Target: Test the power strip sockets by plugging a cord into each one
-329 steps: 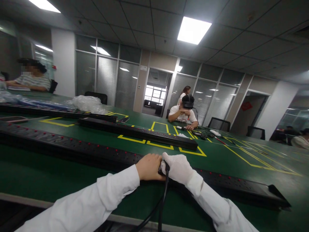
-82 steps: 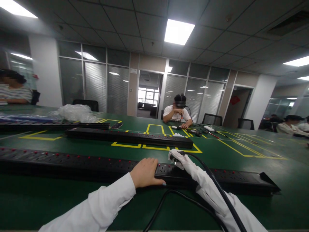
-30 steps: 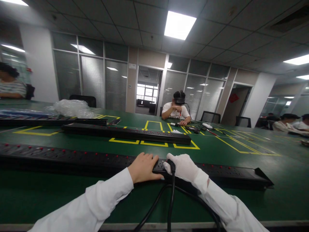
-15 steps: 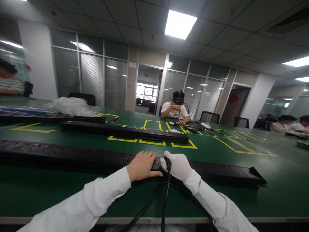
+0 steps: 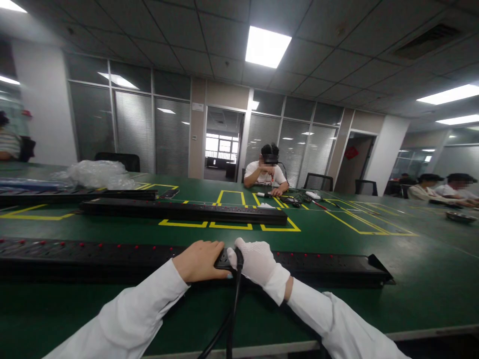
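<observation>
A long black power strip lies along the tabletop's near edge, set back from it. The bare left hand clasps it, thumb parted from the fingers; the gloved right hand has its fingers closed round a corded plug at the strip.

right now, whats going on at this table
The left hand lies on the nearest long black power strip. The gloved right hand grips a black plug at its sockets, with the cable trailing toward the near edge; how far in the plug sits is hidden. Another strip lies beyond, and a person sits across the table.
</observation>
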The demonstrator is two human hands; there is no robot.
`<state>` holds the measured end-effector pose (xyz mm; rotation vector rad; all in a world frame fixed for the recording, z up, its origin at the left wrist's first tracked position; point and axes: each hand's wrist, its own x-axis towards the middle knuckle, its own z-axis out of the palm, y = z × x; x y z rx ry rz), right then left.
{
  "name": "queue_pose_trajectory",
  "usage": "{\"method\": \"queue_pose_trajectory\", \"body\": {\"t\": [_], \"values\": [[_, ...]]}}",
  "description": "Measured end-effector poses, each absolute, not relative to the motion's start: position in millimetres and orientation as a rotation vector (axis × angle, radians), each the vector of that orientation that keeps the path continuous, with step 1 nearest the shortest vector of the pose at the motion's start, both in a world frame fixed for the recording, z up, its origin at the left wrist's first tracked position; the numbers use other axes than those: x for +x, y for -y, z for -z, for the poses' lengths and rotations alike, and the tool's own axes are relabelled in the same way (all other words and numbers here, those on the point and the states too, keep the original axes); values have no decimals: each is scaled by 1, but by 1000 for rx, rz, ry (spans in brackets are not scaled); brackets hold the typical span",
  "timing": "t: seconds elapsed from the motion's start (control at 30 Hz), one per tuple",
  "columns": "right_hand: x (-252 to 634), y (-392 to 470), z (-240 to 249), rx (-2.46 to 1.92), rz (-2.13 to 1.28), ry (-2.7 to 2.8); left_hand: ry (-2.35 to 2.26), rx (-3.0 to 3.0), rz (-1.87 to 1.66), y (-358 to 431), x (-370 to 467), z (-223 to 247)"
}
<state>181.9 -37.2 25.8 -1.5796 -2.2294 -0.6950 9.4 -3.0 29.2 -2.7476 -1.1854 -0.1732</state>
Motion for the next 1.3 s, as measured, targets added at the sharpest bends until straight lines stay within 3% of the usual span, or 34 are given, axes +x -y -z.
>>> {"method": "queue_pose_trajectory", "body": {"t": [0.93, 1.3], "values": [[172, 37, -27, -1439, 775, 2196, 1099, -2721, 325, 5, 16, -15], [175, 23, -32, -1397, 656, 2361, 1088, -2687, 351, 2, 17, -11]]}}
